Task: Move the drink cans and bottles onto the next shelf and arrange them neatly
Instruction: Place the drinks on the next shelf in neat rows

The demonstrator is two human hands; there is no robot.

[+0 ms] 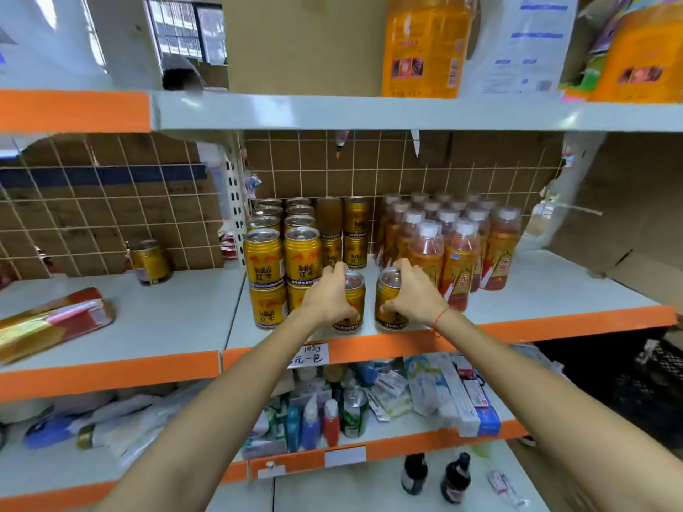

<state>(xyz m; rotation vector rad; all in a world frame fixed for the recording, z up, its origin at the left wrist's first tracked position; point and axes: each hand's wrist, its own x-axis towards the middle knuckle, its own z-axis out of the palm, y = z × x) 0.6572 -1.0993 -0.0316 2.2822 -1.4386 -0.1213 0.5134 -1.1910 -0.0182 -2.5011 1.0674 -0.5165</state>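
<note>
Left hand (330,294) grips gold can (354,301), right hand (414,290) grips another can (388,303) — both on shelf (554,290)

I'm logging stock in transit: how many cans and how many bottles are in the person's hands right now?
Cans: 2, the left can in the left hand, the right can in the right hand.
Bottles: 0; the bottles stand untouched on the shelf.
Total: 2

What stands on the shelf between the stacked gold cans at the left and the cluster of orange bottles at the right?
In the head view, two single gold cans: the left hand grips one, the right hand grips the other.
</note>
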